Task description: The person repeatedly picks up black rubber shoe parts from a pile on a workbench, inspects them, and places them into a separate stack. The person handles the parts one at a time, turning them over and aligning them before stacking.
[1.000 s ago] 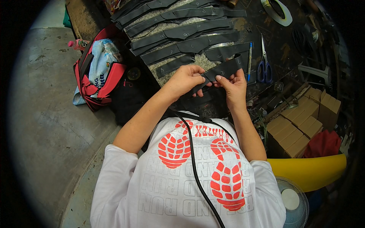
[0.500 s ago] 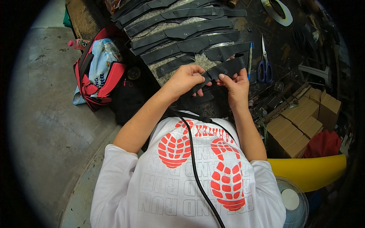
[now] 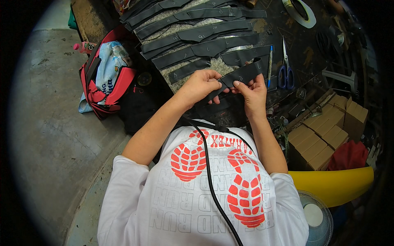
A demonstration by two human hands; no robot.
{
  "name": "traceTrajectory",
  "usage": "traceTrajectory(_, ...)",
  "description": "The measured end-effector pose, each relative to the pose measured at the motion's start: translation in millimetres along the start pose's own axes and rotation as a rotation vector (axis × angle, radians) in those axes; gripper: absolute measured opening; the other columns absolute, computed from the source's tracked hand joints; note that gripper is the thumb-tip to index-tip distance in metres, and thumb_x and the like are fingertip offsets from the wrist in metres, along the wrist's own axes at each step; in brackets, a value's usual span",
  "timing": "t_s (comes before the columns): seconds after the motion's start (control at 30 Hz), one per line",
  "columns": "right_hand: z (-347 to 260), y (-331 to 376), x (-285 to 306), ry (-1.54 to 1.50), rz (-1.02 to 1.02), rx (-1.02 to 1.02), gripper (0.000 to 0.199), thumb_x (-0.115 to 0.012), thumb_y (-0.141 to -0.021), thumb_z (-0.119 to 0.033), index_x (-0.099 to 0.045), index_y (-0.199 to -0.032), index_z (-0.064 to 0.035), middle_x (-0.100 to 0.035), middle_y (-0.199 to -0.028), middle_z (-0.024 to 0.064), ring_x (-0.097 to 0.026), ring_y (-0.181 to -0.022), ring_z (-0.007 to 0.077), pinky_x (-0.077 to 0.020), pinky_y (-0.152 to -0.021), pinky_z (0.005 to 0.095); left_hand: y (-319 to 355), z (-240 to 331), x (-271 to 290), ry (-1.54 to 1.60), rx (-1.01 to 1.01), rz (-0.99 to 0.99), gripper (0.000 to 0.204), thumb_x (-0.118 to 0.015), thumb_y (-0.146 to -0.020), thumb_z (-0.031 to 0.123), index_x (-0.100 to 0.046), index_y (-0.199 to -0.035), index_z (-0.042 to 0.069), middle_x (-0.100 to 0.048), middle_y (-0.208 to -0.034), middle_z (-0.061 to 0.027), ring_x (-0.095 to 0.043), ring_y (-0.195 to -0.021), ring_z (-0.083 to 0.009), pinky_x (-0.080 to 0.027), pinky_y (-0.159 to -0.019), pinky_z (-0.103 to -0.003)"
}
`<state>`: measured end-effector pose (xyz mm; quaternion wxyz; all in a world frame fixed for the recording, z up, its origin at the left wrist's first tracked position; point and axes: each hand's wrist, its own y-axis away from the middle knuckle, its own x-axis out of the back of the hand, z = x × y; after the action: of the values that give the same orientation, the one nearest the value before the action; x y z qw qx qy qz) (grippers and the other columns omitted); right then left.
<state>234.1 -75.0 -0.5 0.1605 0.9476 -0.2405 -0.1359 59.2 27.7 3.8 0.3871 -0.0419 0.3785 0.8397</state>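
My left hand (image 3: pixel 202 87) is closed, pinching the end of a dark strip of sheet material, perhaps leather, low in front of me. In my right hand (image 3: pixel 253 93) a wider dark strip (image 3: pixel 243 76) is gripped, the thumb lying on its face and its far end curling over the fingers. A light mark is drawn on it. The two ends meet or overlap between my hands; whether they are joined I cannot tell. Just beyond lie more cut dark strips (image 3: pixel 213 31) in overlapping rows, several with light marks.
Right of my hands lie a blue pen (image 3: pixel 270 67) and blue-handled scissors (image 3: pixel 285 69). A roll of tape (image 3: pixel 299 13) sits farther back. Cardboard boxes (image 3: pixel 318 135) stand at the right, a fan (image 3: pixel 316 215) below them. A red bag (image 3: pixel 123 82) is at the left.
My right hand has shifted slightly left with its strip, closing the small gap to the end in my left hand. The left hand has hardly moved.
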Motion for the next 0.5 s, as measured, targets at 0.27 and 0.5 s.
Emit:
traceTrajectory(0.27,1.3,-0.4,0.6,0.004,0.007,0.002,0.045,-0.072,-0.088,0.005,-0.052,-0.128,-0.0034,-0.071,-0.105,0.0105,-0.072,-0.082,0.0152,-0.0599,-0.069,0.026,-2.0,-2.3,-2.0,0.009,-0.04,0.012,0.025,-0.063,-0.1,0.019,-0.062,-0.115,-0.001,-0.077,-0.098,-0.0137,-0.069,-0.059,-0.0142,-0.05,-0.05,-0.022)
traceTrajectory(0.5,-0.9,-0.6,0.2,-0.038,-0.035,-0.053,0.056,-0.073,-0.087,0.007,-0.044,-0.134,-0.0047,-0.071,-0.104,0.0126,-0.073,-0.083,0.016,-0.0604,-0.067,0.0256,-4.1,-7.9,-7.8,-0.045,-0.087,0.081,0.021,-0.062,-0.103,0.021,-0.066,-0.108,0.0,-0.076,-0.093,-0.0108,-0.067,-0.057,-0.0101,-0.049,-0.05,-0.021)
